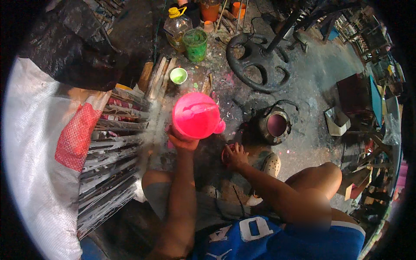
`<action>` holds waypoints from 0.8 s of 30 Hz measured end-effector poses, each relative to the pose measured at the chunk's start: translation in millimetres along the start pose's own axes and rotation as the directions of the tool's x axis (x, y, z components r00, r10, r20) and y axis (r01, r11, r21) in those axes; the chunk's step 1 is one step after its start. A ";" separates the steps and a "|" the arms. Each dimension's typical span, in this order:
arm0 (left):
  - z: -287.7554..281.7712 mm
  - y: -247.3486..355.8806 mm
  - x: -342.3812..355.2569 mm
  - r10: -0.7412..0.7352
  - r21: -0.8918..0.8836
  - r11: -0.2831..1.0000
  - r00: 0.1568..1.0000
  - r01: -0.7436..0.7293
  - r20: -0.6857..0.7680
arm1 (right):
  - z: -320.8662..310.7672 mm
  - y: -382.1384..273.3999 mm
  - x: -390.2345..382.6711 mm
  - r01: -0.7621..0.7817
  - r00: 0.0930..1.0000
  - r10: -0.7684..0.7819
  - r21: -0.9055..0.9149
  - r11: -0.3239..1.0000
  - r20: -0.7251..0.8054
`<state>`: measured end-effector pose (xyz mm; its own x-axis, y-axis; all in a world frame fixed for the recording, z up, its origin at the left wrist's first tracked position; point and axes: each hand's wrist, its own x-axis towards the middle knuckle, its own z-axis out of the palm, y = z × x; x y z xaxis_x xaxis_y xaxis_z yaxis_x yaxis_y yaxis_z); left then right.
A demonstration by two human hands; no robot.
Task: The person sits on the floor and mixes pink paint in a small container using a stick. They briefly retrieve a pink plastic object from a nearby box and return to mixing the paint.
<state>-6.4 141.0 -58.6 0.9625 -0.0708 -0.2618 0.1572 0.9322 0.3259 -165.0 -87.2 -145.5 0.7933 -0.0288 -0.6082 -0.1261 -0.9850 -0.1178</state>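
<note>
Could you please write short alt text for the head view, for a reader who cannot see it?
A seated person's left hand lifts a round pink container of pink paint over a paint-spattered floor, while the right hand touches a small reddish object low down. Nearby stand a dark kettle, a green bucket and a small green cup.

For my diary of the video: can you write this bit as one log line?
left hand: holds pink jug up | right hand: on small red thing, low | nearby: dark kettle, green cup
</note>
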 end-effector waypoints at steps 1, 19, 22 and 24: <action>-3.4 -1.1 2.4 -0.012 -0.020 1.000 1.000 0.013 0.015 | -7.9 -0.6 -0.8 0.024 1.000 -0.024 0.016 1.000 -0.010; -2.7 -19.3 9.7 -0.112 -0.011 0.994 0.990 0.113 0.086 | -328.8 -48.1 -20.8 0.712 0.647 -0.540 0.174 0.680 -0.538; -11.2 -6.0 2.0 -0.097 0.148 0.986 0.990 0.081 0.106 | -334.6 -64.9 -17.7 0.804 0.372 -0.736 -0.200 0.560 -0.565; -16.0 5.6 -2.0 -0.063 0.409 0.912 0.979 -0.024 0.195 | -341.8 -66.5 -12.9 0.822 0.107 -0.920 -0.487 0.295 -0.377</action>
<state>-11.0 152.0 -70.8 0.9754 -0.1969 -0.0991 0.2112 0.7066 0.6754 36.7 -79.5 138.5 0.4253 0.8392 0.3390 0.9050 -0.3971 -0.1524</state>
